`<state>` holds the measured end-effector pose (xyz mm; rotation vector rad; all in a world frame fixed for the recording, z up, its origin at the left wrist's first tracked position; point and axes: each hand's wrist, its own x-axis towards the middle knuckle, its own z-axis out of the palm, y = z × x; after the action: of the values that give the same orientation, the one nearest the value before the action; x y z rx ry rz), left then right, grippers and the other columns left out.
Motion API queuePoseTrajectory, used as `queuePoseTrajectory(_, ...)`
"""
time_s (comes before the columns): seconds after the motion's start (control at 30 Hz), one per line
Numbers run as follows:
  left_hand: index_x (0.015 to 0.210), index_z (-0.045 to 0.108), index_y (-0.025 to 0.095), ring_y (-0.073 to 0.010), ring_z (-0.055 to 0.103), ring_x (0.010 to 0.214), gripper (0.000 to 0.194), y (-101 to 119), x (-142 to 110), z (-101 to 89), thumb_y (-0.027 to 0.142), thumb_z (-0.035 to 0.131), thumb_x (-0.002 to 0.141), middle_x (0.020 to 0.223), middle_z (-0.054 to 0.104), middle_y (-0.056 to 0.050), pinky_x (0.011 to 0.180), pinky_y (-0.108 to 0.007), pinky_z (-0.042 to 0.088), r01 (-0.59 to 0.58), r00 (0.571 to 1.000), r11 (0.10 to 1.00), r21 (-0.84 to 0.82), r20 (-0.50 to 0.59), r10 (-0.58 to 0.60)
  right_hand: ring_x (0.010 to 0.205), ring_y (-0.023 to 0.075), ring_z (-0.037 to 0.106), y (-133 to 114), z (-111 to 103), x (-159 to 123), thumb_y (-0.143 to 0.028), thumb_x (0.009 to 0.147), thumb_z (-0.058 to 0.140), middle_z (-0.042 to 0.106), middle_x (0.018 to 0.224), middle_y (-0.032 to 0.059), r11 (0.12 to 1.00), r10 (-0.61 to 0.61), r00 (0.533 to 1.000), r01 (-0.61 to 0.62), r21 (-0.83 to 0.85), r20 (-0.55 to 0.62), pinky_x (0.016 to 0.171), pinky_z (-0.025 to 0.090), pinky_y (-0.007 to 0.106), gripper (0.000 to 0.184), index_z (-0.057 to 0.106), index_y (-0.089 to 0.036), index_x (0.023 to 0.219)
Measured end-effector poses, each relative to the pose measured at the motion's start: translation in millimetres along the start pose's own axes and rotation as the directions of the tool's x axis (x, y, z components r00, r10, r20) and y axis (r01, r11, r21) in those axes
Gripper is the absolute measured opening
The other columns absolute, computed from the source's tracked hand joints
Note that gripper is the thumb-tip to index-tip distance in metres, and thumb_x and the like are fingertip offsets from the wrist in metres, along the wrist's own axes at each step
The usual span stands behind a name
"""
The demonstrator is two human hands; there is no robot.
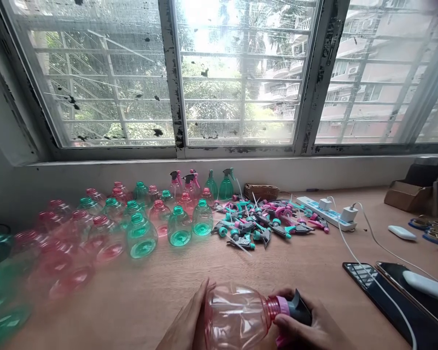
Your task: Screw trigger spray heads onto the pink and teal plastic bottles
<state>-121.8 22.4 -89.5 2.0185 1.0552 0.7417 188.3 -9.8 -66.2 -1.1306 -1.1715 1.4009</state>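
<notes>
A clear pink spray bottle [237, 313] lies on its side between my hands at the front of the table, its base to the left. My left hand [188, 318] cups the base, fingers along the far side. With thumb and fingers my right hand [306, 323] grips the trigger sprayer head [295, 308], black with a pink collar, at the bottle's neck. The collar sits against the threaded neck; whether it is fully tight I cannot tell. Beyond lies a heap of loose sprayer heads [263, 218] in pink, green and black. Part of the bottle is cut off below.
Several open pink and green bottles [142, 236] crowd the left side. Assembled spray bottles [226, 184] stand by the wall. To the right are a power strip [326, 214] with cables, phones [375, 291], a white mouse-like object [401, 232] and a cardboard box [409, 194].
</notes>
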Motion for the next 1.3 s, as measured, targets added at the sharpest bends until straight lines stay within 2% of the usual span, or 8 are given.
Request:
queuePoseTrajectory(0.17, 0.159, 0.019, 0.044, -0.0346, 0.041, 0.150, 0.082, -5, 1, -1.9, 0.066, 0.057, 0.089, 0.166, 0.041, 0.003, 0.126, -0.045, 0.033, -0.018, 1.000, 0.997, 0.072, 0.015, 0.017, 0.063, 0.0165, 0.065, 5, -3, 2, -0.052, 0.068, 0.089, 0.070, 0.077, 0.0011, 0.998, -0.015, 1.000, 0.015, -0.068, 0.002, 0.058, 0.058, 0.025, 0.048, 0.072, -0.016, 0.097)
queuePoseTrajectory(0.37, 0.162, 0.011, 0.037, -0.0321, 0.033, 0.154, 0.090, -6, -2, -5.6, 0.077, 0.041, 0.088, 0.169, 0.034, -0.002, 0.127, -0.048, 0.028, -0.056, 0.998, 0.998, 0.014, 0.034, 0.056, 0.065, 0.0181, 0.063, 9, -9, 7, -0.051, 0.070, 0.086, 0.068, 0.080, 0.0018, 0.983, -0.071, 0.992, 0.088, -0.163, 0.105, 0.058, 0.056, 0.026, 0.046, 0.072, -0.018, 0.099)
queuePoseTrajectory(0.57, 0.161, 0.018, 0.039, -0.0396, 0.042, 0.148, 0.099, -22, 9, 6.8, 0.076, 0.060, 0.079, 0.164, 0.045, -0.001, 0.125, -0.050, 0.032, 0.078, 0.997, 0.995, 0.056, 0.010, -0.079, 0.062, 0.0190, 0.063, 4, -6, 5, -0.054, 0.071, 0.084, 0.070, 0.076, 0.0022, 0.991, -0.069, 0.995, 0.077, -0.113, 0.078, 0.057, 0.054, 0.027, 0.045, 0.073, -0.018, 0.096)
queuePoseTrajectory(0.7, 0.159, 0.024, 0.041, -0.0386, 0.042, 0.149, 0.095, -14, 11, 5.5, 0.069, 0.066, 0.079, 0.161, 0.049, 0.001, 0.126, -0.046, 0.031, 0.118, 0.993, 0.990, 0.076, 0.012, -0.119, 0.061, 0.0201, 0.064, 5, -6, 5, -0.055, 0.071, 0.083, 0.068, 0.074, 0.0020, 0.985, -0.080, 0.993, 0.091, -0.143, 0.082, 0.056, 0.055, 0.028, 0.045, 0.073, -0.018, 0.095)
queuePoseTrajectory(0.87, 0.160, 0.025, 0.037, -0.0401, 0.038, 0.151, 0.095, 0, 5, -2.8, 0.069, 0.065, 0.080, 0.163, 0.046, -0.002, 0.126, -0.051, 0.028, 0.109, 0.994, 0.993, 0.052, 0.026, -0.110, 0.061, 0.0204, 0.064, 7, -8, 6, -0.055, 0.069, 0.084, 0.067, 0.074, 0.0016, 0.981, -0.076, 0.991, 0.095, -0.172, 0.111, 0.056, 0.056, 0.028, 0.047, 0.072, -0.020, 0.098)
queuePoseTrajectory(1.03, 0.159, 0.023, 0.042, -0.0361, 0.039, 0.151, 0.083, -1, 7, -2.8, 0.060, 0.062, 0.088, 0.162, 0.047, 0.002, 0.126, -0.047, 0.031, 0.105, 0.994, 0.994, 0.019, 0.007, -0.105, 0.063, 0.0177, 0.062, 3, -6, 4, -0.055, 0.071, 0.084, 0.068, 0.075, 0.0014, 0.981, -0.097, 0.993, 0.108, -0.164, 0.073, 0.057, 0.053, 0.025, 0.045, 0.073, -0.019, 0.096)
queuePoseTrajectory(1.17, 0.159, 0.023, 0.041, -0.0358, 0.040, 0.150, 0.089, -4, 11, -0.6, 0.059, 0.068, 0.085, 0.160, 0.049, 0.001, 0.127, -0.049, 0.030, 0.113, 0.993, 0.993, 0.018, 0.032, -0.113, 0.063, 0.0172, 0.059, 1, -3, 3, -0.055, 0.070, 0.085, 0.067, 0.074, 0.0016, 0.986, -0.097, 0.994, 0.103, -0.130, 0.053, 0.055, 0.052, 0.024, 0.046, 0.073, -0.018, 0.095)
queuePoseTrajectory(1.3, 0.161, 0.014, 0.039, -0.0376, 0.032, 0.153, 0.099, -4, 8, -3.7, 0.068, 0.066, 0.082, 0.167, 0.039, -0.001, 0.127, -0.052, 0.026, 0.083, 0.995, 0.997, 0.005, 0.064, -0.083, 0.061, 0.0176, 0.061, 2, -2, 2, -0.054, 0.068, 0.086, 0.067, 0.073, 0.0008, 0.990, -0.088, 0.994, 0.094, -0.103, 0.060, 0.055, 0.054, 0.026, 0.046, 0.073, -0.019, 0.095)
